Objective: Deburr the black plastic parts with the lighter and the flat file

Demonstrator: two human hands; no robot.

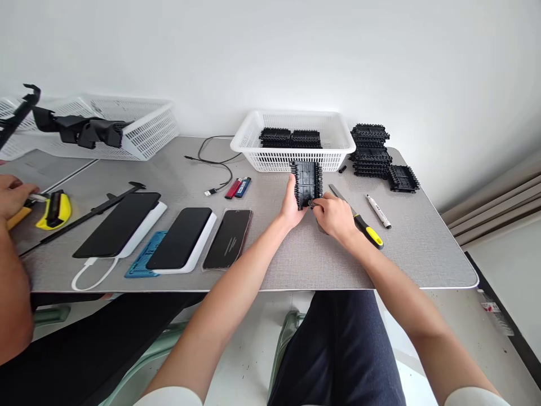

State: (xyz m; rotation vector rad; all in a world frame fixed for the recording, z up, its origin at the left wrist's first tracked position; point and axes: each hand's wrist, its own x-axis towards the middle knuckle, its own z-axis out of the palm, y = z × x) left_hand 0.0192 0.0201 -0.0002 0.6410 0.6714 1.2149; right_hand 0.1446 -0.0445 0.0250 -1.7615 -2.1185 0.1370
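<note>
My left hand [291, 206] grips a black plastic part [307, 181] by its left side, holding it tilted up over the table in front of the white basket. The part has a ribbed flat face and rows of small knobs along both sides. At its lower right edge, my right hand [335, 216] is closed, fingers pinched around something small and dark that I cannot make out. Behind the right hand lies a flat metal file [341, 198] with a black and yellow handle. A white marker [378, 211] rests to the right.
Similar black parts are in the white basket [291, 159] and in a stack [370, 151] beside it. Phones [228, 239], lighters [238, 188], a cable [215, 162] and a caliper [88, 216] lie leftward. A co-worker's hand [14, 194] is at far left, near a yellow tool [54, 210].
</note>
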